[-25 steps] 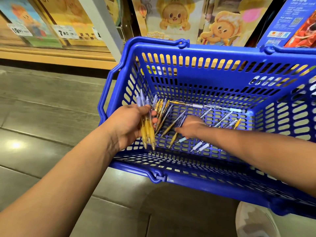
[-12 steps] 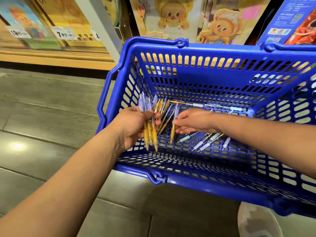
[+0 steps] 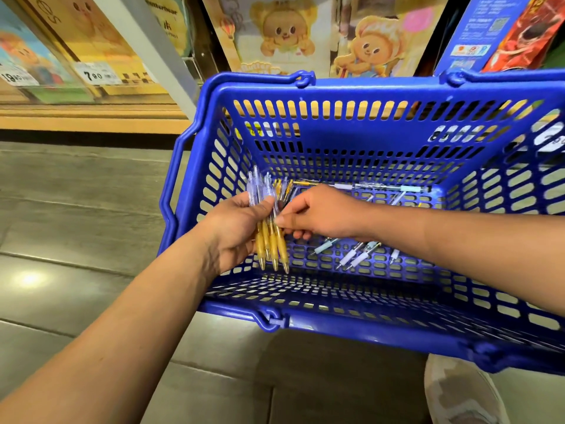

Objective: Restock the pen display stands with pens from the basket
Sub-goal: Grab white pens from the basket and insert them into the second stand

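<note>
Pens [image 3: 272,240] with yellow grips stand bundled in my left hand [image 3: 235,228], inside the basket [image 3: 367,90], close to its left wall and lifted off its bottom. My left fingers wrap round the middle of the bundle, with the thumb across the front. 4 yellow grips point down below my fist, and the clear clip ends stick up above it. My right hand [image 3: 321,215] reaches in over the basket's right side and meets the bundle. Its thumb and curled forefinger pinch a pen at the bundle's right edge, and the other fingers are tucked under.

On the basket's bottom, under my right wrist, lie loose pens [image 3: 357,255] with pale grips, at least 4 of them, slanting toward the near wall. More pens [image 3: 382,187] lie in a line along the foot of the basket's far wall.

The basket's slotted walls rise on all 4 sides, and both my forearms cross above its near rim. Between the loose pens and the near wall, the blue grid of the bottom shows bare. A handle [image 3: 171,194] hangs folded outside the basket's left wall. Left of the basket is grey floor [image 3: 76,209]. Beyond its far rim stand cartoon-bear packages [image 3: 284,35], with price tags [image 3: 97,75] to the far left.
</note>
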